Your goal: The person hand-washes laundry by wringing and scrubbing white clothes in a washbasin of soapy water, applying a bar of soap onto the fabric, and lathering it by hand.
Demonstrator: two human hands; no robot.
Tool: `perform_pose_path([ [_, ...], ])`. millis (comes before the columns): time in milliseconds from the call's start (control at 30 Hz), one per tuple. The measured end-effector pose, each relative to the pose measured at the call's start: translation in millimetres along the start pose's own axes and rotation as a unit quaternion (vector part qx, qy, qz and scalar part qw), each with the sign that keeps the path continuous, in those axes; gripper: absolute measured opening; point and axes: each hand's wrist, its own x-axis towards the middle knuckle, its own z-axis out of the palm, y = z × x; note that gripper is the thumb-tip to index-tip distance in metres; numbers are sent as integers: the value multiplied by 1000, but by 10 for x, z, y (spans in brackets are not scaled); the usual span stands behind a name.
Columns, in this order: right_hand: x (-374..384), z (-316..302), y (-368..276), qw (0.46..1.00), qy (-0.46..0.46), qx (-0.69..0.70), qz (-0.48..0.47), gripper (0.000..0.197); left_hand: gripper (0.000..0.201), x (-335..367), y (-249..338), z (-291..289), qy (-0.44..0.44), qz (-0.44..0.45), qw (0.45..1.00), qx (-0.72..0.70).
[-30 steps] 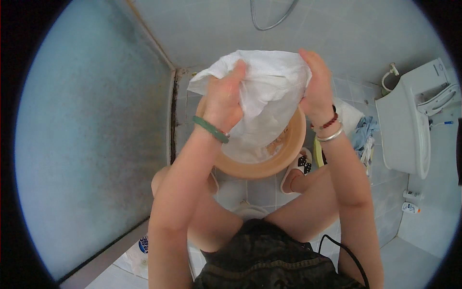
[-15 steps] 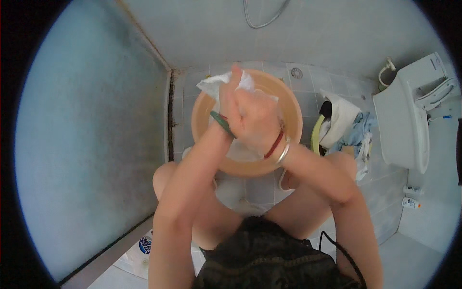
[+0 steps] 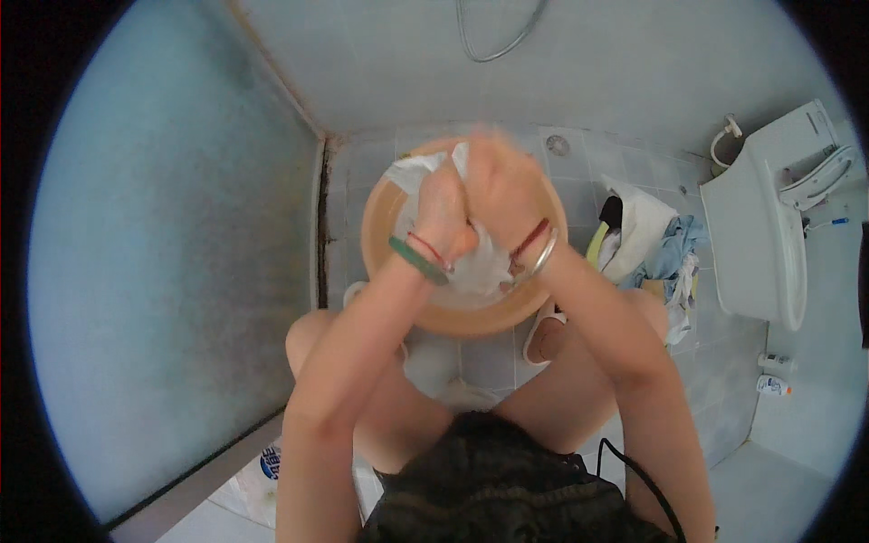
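A wet-looking white cloth [image 3: 486,268] is bunched between my hands over a round peach-coloured basin [image 3: 425,317]. Part of it sticks out past my left hand toward the basin's far left rim, and more hangs down inside. My left hand [image 3: 441,210], with a green bangle at the wrist, is closed round the cloth. Right beside it, my right hand [image 3: 503,192] presses on the same cloth, its fingertips smeared by motion. A red string and a silver bangle circle the right wrist. My hands hide much of the basin's inside.
A pile of clothes [image 3: 665,253] lies on the tiled floor right of the basin, before a white washbasin [image 3: 747,226]. Frosted glass [image 3: 172,253] stands at left. A drain [image 3: 557,145] sits beyond the basin; a shower hose [image 3: 493,56] hangs at the far wall.
My hands have drawn apart from their crossed, overlapping hold and now sit side by side. The right hand has shifted right and away from me; more cloth shows below.
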Motion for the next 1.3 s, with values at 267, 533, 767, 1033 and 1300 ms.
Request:
perform_pose_path([
  [267,-147,56,-459,997,0,66,-42,24,28,-37,200,-699,-102,-15,994,-40],
  [533,-44,25,-319,995,-30,7,92,18,29,-88,-42,-194,133,152,833,514],
  [767,231,-30,69,998,9,46,40,22,31,-10,-62,262,229,41,971,62],
  [1033,-87,-2,-486,994,-20,105,-4,32,31,-111,216,-435,67,89,904,412],
  [1300,-196,87,-495,996,6,58,-72,28,27,-182,208,-123,174,108,960,190],
])
